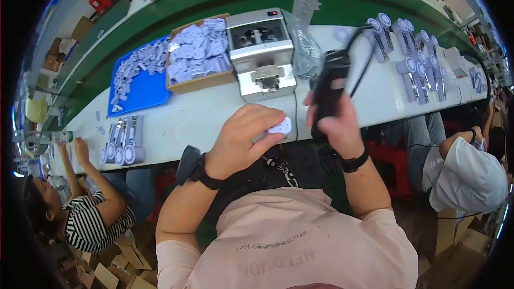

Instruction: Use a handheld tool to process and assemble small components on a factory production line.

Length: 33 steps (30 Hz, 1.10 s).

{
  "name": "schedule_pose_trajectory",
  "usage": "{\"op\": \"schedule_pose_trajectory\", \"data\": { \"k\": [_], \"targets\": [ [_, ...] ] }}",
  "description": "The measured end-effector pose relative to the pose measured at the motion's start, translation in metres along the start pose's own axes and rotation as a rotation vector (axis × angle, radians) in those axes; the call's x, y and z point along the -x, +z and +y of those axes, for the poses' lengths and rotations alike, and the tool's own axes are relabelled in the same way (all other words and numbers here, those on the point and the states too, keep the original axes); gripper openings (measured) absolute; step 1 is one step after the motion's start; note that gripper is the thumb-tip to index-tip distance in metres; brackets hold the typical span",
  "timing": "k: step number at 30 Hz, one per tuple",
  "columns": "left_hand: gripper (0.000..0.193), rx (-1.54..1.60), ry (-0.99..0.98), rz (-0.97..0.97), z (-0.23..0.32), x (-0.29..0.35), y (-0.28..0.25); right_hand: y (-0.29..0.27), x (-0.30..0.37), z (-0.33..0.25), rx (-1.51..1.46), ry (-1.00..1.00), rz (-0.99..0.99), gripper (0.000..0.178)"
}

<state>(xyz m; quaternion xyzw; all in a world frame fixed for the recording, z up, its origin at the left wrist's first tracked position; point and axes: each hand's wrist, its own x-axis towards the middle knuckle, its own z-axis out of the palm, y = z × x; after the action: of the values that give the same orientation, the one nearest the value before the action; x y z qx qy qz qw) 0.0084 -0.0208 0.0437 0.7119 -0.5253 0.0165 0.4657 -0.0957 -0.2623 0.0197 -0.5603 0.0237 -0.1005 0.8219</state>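
Observation:
My left hand (243, 136) is closed around a small white plastic part (280, 126) with little dark holes, held just past the near edge of the table. In my right hand (342, 128), slightly blurred, is a black electric screwdriver (331, 83), gripped near its lower end and tilted a little. Its tip is hidden, and it is apart from the white part. A dark cable (365, 69) runs near the top of the tool. Beyond my hands stands a silver screw feeder (262, 53) with a dark window and a small red display.
Left of the feeder are a cardboard box (206, 82) of lavender plastic parts and a blue tray (142, 92) of smaller ones. Round-headed, long-handled lavender units stand at left (128, 152) and right (411, 69). A clear plastic bag (306, 48) lies behind. People sit on both sides.

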Motion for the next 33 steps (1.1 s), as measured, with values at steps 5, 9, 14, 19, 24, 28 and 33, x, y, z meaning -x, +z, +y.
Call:
{"op": "schedule_pose_trajectory", "data": {
  "k": [5, 9, 14, 19, 24, 28, 33],
  "targets": [
    [0.038, 0.001, -0.162, 0.063, -0.001, 0.014, 0.004, -0.042, -0.010, -0.034, 0.057, -0.168, 0.103, 0.064],
    [0.040, -0.036, -0.180, 0.047, 0.001, 0.003, -0.010, -0.042, -0.019, -0.024, 0.218, -0.042, 0.218, 0.061],
    [0.039, -0.104, -0.244, 0.031, -0.002, 0.011, -0.022, -0.051, -0.024, -0.004, -0.128, -0.166, 0.132, 0.058],
    [0.039, -0.071, -0.280, 0.093, -0.003, 0.023, -0.021, -0.044, -0.021, 0.002, 0.154, -0.168, -0.022, 0.055],
    [0.036, -0.046, -0.243, 0.076, -0.004, 0.020, -0.012, -0.030, -0.012, 0.003, 0.218, -0.081, 0.118, 0.050],
    [0.036, -0.028, -0.195, 0.136, -0.002, 0.030, -0.007, -0.019, -0.016, -0.004, 0.257, -0.166, 0.146, 0.047],
    [0.037, -0.007, -0.109, 0.184, -0.008, 0.034, -0.002, 0.039, -0.047, -0.039, 0.078, -0.433, -0.030, 0.045]
  ]
}}
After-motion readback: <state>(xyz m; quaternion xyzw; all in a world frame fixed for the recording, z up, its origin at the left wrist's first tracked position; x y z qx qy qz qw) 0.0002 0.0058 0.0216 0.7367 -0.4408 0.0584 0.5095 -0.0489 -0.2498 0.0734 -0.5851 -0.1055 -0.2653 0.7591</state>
